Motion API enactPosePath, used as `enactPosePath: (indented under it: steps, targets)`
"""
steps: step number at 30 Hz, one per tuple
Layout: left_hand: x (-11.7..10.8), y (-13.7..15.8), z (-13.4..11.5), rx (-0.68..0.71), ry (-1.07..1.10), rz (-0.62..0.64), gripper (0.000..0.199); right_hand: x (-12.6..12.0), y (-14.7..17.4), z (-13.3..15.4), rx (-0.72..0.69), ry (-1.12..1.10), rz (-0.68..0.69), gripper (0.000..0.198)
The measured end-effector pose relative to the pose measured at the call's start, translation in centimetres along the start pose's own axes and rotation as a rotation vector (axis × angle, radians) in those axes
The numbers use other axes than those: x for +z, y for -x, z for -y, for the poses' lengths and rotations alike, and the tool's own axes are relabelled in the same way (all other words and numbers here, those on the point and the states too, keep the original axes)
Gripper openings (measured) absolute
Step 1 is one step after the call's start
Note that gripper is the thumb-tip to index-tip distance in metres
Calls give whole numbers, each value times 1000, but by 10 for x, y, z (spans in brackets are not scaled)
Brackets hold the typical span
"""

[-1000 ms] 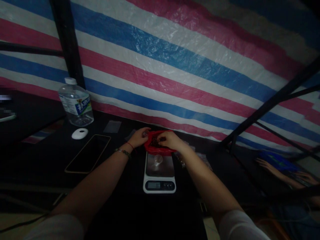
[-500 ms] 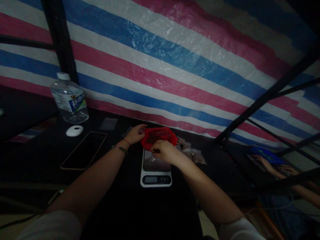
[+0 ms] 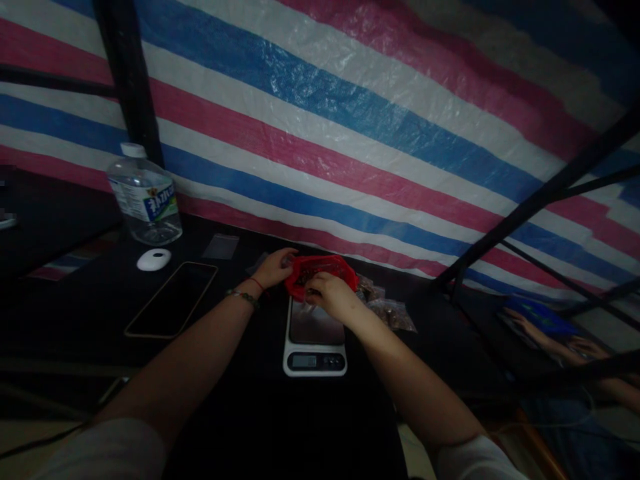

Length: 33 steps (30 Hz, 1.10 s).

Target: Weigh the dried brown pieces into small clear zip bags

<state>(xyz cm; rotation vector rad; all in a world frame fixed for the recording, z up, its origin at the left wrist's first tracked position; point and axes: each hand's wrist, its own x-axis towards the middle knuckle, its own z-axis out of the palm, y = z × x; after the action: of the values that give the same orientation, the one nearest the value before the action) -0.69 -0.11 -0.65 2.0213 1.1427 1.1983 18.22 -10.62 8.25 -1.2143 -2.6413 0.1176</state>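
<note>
Since the frame a second ago, your right hand (image 3: 333, 293) has drawn back from inside the red bag (image 3: 296, 288) to its near rim, over the rear of the scale (image 3: 317, 332). Farthest left of the scale, and behind it, stands the bottle (image 3: 147, 200); the white oval device (image 3: 153, 259) and the phone (image 3: 173, 300) lie nearer. Also left and behind is a flat clear packet (image 3: 221, 247), which looks unfilled. Your left hand (image 3: 274, 268) is just behind the scale's left corner, fingers curled at the bag's left rim; you cannot tell whether they pinch it. The red bag sits open at the scale's back edge, dark pieces (image 3: 305, 272) inside. Your right fingers are bent together beside what looks like a clear cup (image 3: 308, 309) over the plate; what they pinch, if anything, is hidden. The display is too dim to read. Right of the scale, several packets (image 3: 395, 315) lie filled on the desk (image 3: 433, 327). Judging by these, your work is partway: some packets done, one flat, loose pieces remaining.
</note>
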Motion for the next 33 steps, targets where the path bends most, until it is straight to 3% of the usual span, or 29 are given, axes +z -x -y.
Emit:
enactPosePath:
  steps: [15, 23, 33]
  targets:
    - [-5, 3, -13, -25, 7, -5, 56, -8, -1, 6, -4, 87, 152, 16]
    - [-5, 1, -9, -30, 9, 0, 57, -11, -8, 8, -19, 81, 143, 27]
    - [-4, 2, -10, -7, 35, -14, 55, -2, -11, 8, -69, 71, 123, 27]
